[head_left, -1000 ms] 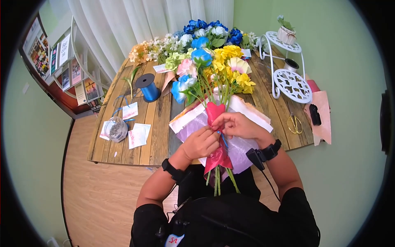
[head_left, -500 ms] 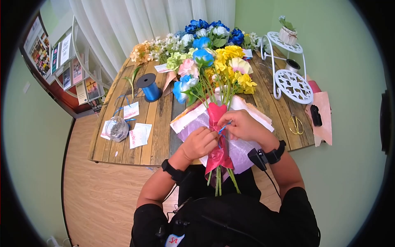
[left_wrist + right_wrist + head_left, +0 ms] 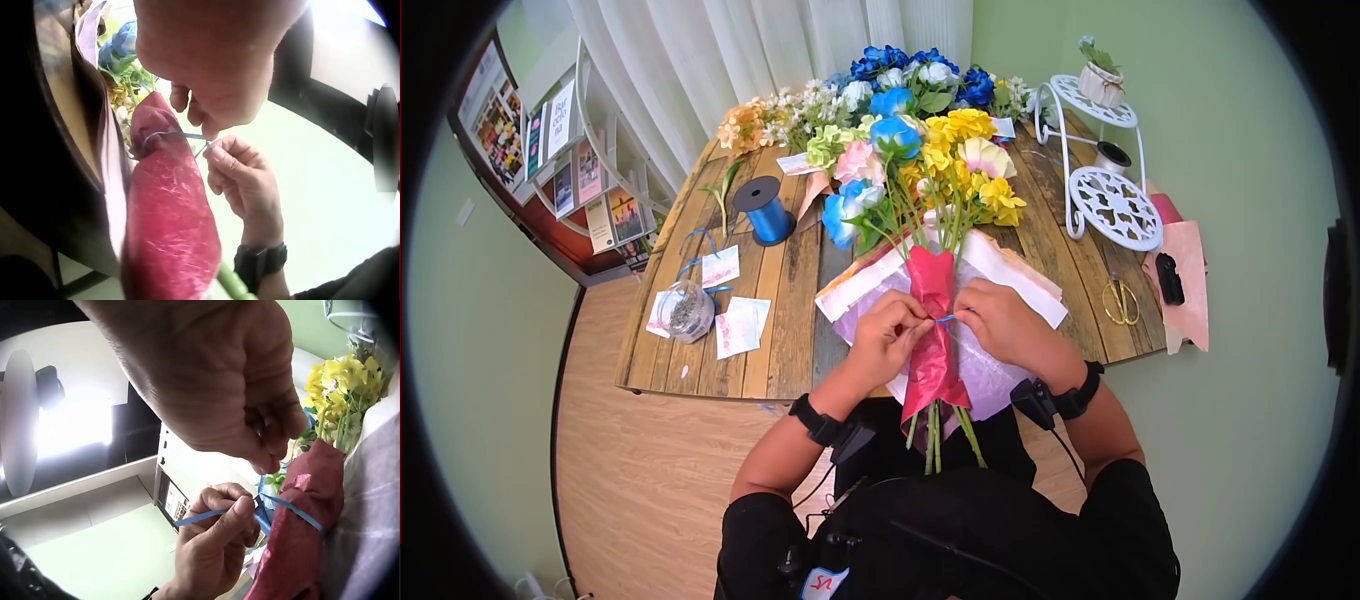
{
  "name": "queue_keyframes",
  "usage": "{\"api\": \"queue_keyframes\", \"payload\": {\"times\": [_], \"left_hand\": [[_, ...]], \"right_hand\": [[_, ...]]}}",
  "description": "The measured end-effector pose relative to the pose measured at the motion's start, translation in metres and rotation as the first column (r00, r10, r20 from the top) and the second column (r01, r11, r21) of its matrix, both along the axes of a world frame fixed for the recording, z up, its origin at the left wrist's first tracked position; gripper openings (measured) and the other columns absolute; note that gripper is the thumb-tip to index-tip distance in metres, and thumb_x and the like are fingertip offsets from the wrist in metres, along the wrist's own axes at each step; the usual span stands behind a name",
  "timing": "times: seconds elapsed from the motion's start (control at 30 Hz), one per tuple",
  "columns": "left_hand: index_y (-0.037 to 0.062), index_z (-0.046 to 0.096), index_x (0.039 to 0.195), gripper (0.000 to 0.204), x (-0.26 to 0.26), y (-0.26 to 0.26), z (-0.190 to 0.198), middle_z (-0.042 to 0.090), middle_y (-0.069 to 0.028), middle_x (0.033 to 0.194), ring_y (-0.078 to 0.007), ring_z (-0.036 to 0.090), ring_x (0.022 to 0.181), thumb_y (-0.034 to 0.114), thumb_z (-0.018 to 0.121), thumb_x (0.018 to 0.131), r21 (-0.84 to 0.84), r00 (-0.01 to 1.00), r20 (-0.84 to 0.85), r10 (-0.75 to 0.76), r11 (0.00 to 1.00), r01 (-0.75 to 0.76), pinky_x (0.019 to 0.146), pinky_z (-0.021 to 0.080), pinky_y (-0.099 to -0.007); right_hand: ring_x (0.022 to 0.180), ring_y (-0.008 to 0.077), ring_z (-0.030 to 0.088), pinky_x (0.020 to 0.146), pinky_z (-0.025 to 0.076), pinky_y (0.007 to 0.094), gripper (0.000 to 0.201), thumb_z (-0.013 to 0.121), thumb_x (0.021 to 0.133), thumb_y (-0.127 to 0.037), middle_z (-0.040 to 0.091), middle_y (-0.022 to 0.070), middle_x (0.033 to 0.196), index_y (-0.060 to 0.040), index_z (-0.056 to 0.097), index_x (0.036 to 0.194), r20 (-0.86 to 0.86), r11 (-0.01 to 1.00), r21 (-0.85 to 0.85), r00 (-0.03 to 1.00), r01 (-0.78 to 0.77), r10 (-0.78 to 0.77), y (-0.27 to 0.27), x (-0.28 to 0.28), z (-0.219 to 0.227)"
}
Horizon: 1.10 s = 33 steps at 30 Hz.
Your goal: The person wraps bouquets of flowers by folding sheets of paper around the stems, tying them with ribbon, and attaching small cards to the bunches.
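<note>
A bouquet of artificial flowers [image 3: 930, 170] lies over the table edge, its green stems [image 3: 937, 440] pointing toward the body. Crinkled red wrapping paper [image 3: 930, 375] covers the stems' middle, and a narrow blue ribbon [image 3: 300, 514] circles it. My left hand [image 3: 887, 335] pinches the ribbon at the left of the wrap; in the right wrist view a loose tail sticks out past its thumb. On the other side my right hand [image 3: 1005, 325] pinches the ribbon too, thumb against fingers, as the left wrist view shows [image 3: 244, 175]. A short taut length spans the two hands across the paper.
White and lilac paper [image 3: 990, 370] lies beneath the bouquet. To the left are a blue ribbon spool [image 3: 765, 212], a glass jar [image 3: 687, 312] and small cards [image 3: 738, 328]. Gold-handled scissors [image 3: 1120, 302] and a white metal stand [image 3: 1112, 208] occupy the right side. More flowers [image 3: 920, 70] fill the back.
My hands have drawn slightly apart, the right one moving to the right, and the ribbon between them now runs nearly straight across the red paper. The bouquet has stayed in place.
</note>
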State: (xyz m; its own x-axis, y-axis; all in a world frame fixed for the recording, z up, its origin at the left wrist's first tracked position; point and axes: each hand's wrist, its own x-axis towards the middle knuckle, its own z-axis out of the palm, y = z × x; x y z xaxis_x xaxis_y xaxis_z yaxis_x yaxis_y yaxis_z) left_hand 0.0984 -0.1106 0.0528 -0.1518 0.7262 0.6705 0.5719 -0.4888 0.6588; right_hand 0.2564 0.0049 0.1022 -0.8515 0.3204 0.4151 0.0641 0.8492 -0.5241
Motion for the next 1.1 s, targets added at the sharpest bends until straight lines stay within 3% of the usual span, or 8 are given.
{"api": "queue_keyframes", "payload": {"times": [0.33,0.47,0.5,0.6,0.73,0.8,0.9,1.1], "left_hand": [[0.0022,0.046,0.07,0.018,-0.001,-0.022,-0.034,0.062,-0.0114,0.083,-0.0131,0.057,0.067,-0.002,0.06,0.081,-0.264,0.802,0.584,0.12,0.963,0.048,0.059,0.046,-0.0231],[0.0034,0.044,0.083,0.012,0.001,-0.015,-0.011,0.062,-0.0144,0.081,-0.0163,0.063,0.069,0.007,0.055,0.087,-0.118,0.391,0.92,-0.035,0.926,0.359,0.06,0.051,-0.0257],[0.0034,0.044,0.083,0.012,-0.002,-0.014,-0.014,0.062,-0.0144,0.081,-0.0163,0.063,0.069,0.007,0.055,0.087,-0.116,0.394,0.919,-0.036,0.927,0.356,0.06,0.051,-0.0257],[0.0019,0.045,0.09,0.016,-0.011,-0.01,-0.017,0.063,-0.013,0.076,-0.0156,0.061,0.062,0.012,0.057,0.087,-0.246,0.534,0.846,0.0,0.888,0.389,0.056,0.05,-0.0252],[-0.0005,0.05,0.094,0.028,-0.007,-0.012,0.01,0.06,-0.0101,0.066,-0.0162,0.06,0.056,0.026,0.055,0.089,-0.537,0.842,0.528,0.114,0.812,0.226,0.053,0.049,-0.0254],[-0.0001,0.052,0.091,0.03,-0.009,-0.009,0.019,0.059,-0.0093,0.062,-0.0162,0.06,0.055,0.03,0.053,0.09,-0.619,0.887,0.437,0.148,0.765,0.177,0.052,0.049,-0.0249],[0.0,0.056,0.081,0.032,-0.012,-0.005,0.028,0.058,-0.009,0.06,-0.0139,0.059,0.055,0.031,0.052,0.09,-0.755,0.943,0.284,0.174,0.647,0.108,0.05,0.047,-0.0268],[-0.002,0.059,0.078,0.015,-0.012,-0.001,0.022,0.06,-0.0155,0.066,-0.0269,0.061,0.06,0.013,0.061,0.078,-0.554,0.97,-0.239,-0.043,0.827,-0.1,0.057,0.048,-0.036]], "right_hand": [[0.068,0.0184,0.057,0.061,0.044,0.0306,0.007,0.056,0.079,-0.004,0.057,0.0097,0.075,0.0003,0.054,0.075,0.19,0.877,-0.398,0.959,0.27,-0.209,0.007,0.022,-0.043],[0.061,0.0116,0.053,0.057,0.045,0.0251,0.006,0.057,0.083,-0.006,0.057,0.0042,0.076,-0.0023,0.054,0.078,-0.228,0.509,-0.835,0.973,-0.209,0.026,0.001,0.011,-0.038],[0.058,0.0111,0.052,0.056,0.045,0.0239,0.006,0.057,0.083,-0.006,0.057,0.0037,0.076,-0.0031,0.054,0.08,-0.269,0.241,-0.93,0.96,-0.279,0.073,-0.002,0.009,-0.034],[0.058,0.0089,0.052,0.053,0.043,0.0222,0.005,0.057,0.084,-0.007,0.057,0.0045,0.075,-0.0047,0.053,0.083,-0.357,0.191,-0.908,0.928,-0.372,0.11,0.004,0.003,-0.05],[0.06,0.0077,0.055,0.051,0.042,0.0226,0.006,0.057,0.085,-0.008,0.059,0.0045,0.073,-0.0047,0.052,0.082,-0.205,0.441,-0.867,0.973,-0.232,0.11,0.004,-0.002,-0.038],[0.056,0.0163,0.056,0.05,0.042,0.0281,0.008,0.056,0.084,-0.009,0.059,0.008,0.072,-0.0038,0.051,0.082,0.045,0.854,-0.52,0.999,0.002,0.025,-0.004,-0.002,-0.024],[0.059,0.0257,0.054,0.058,0.043,0.0337,0.009,0.058,0.081,-0.008,0.056,0.0117,0.073,-0.0023,0.052,0.085,0.128,0.977,-0.211,0.992,0.018,0.01,-0.009,-0.001,-0.017],[0.074,0.0337,0.057,0.063,0.046,0.0423,0.005,0.055,0.076,-0.005,0.054,0.0146,0.073,-0.001,0.052,0.079,0.13,0.983,0.182,0.991,0.003,-0.027,-0.014,0.001,-0.015]]}}
